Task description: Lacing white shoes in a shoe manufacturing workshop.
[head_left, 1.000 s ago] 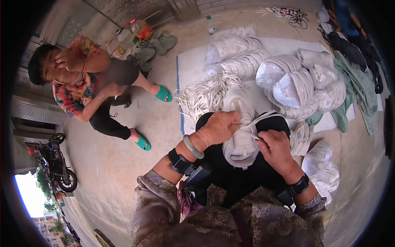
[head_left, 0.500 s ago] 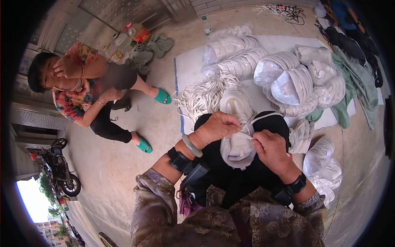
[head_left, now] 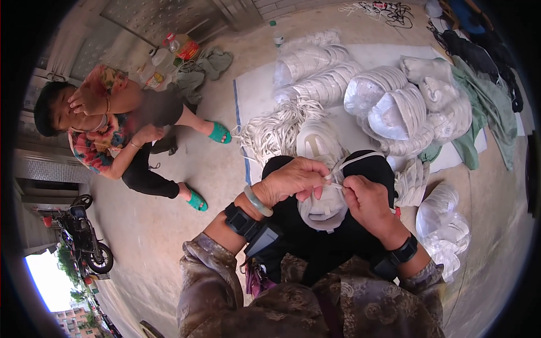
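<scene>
A white shoe (head_left: 322, 211) rests on my lap, its toe pointing away from me. Above its tongue, my left hand (head_left: 297, 179) pinches a white shoelace between thumb and fingers. My right hand (head_left: 369, 204) is closed on the same white shoelace (head_left: 336, 185), close to the left fingertips. A loop of lace (head_left: 360, 159) arches over my right knee. Just beyond the shoe's left side lies a heap of loose white laces (head_left: 273, 135). The eyelets under my fingers are partly hidden.
Stacks of white shoe uppers (head_left: 318, 81) in clear plastic lie on a white sheet (head_left: 248, 90) ahead. More wrapped bundles (head_left: 442, 228) sit at my right, beside green cloth (head_left: 470, 124). Another person (head_left: 115, 124) sits at the left, near a parked motorcycle (head_left: 84, 234).
My hands stay at the lace above the shoe. The left fingers have shifted slightly and curl lower over it. The whole view has moved a little.
</scene>
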The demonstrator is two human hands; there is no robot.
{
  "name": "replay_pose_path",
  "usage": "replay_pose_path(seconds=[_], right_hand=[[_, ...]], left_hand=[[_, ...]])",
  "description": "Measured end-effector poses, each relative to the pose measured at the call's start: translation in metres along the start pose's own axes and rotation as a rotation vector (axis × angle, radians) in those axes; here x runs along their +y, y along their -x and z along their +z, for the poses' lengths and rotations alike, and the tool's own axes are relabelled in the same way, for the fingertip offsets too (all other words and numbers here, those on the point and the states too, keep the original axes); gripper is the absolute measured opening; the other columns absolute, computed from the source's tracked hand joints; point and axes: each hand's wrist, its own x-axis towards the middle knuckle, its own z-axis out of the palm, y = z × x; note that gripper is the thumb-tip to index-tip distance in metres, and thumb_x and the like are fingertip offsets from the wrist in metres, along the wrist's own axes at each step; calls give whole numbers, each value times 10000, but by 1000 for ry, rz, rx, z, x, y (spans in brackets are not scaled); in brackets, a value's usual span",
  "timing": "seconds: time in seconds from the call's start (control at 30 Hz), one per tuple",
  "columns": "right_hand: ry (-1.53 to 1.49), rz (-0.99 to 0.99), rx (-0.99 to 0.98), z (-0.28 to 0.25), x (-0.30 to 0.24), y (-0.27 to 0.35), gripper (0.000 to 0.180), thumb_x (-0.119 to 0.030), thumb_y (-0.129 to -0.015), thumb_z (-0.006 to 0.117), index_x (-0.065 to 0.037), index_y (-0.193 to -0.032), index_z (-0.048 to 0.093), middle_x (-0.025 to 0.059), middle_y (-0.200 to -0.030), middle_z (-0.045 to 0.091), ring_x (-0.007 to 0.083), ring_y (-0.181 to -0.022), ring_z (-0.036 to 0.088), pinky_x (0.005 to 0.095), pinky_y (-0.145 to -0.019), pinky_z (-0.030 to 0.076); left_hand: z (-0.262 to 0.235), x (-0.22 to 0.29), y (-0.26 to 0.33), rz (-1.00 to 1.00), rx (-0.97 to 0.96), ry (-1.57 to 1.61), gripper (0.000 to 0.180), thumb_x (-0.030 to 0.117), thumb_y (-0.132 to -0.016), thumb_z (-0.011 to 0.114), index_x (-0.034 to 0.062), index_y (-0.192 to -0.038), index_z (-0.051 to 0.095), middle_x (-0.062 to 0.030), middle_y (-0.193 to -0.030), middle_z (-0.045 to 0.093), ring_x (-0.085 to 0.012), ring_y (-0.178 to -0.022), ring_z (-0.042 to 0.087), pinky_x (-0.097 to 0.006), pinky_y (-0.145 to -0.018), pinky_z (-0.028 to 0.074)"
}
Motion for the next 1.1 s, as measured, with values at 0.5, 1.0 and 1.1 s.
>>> replay_pose_path(seconds=[0.5, 1.0, 1.1], right_hand=[[-162, -65, -301, 2, 12, -50, 181, -96, -759, 589, -150, -925, 639, 63, -842, 523, 261, -804, 568, 371, -693, 459], [-81, -157, -197, 6, -2, -48, 72, -63, -760, 571, -60, -814, 525, 90, -798, 506, 295, -782, 549, 399, -656, 436], [-157, -43, -80, 0, -8, -33, 124, -47, -757, 578, -52, -865, 518, 101, -813, 524, 308, -777, 552, 401, -650, 440]], left_hand=[[-10, -6, 11, 75, 35, -148, 135, 96, -833, 589, 3, -917, 638, -9, -688, 586, -55, -523, 505, -181, -494, 424], [-8, 0, 44, 180, 81, -107, 114, 132, -875, 590, 26, -896, 624, 24, -737, 578, -40, -645, 496, -185, -612, 422], [-7, -10, 43, 246, 83, -26, 123, 151, -866, 606, 31, -874, 631, 27, -730, 575, -35, -653, 501, -174, -612, 418]])
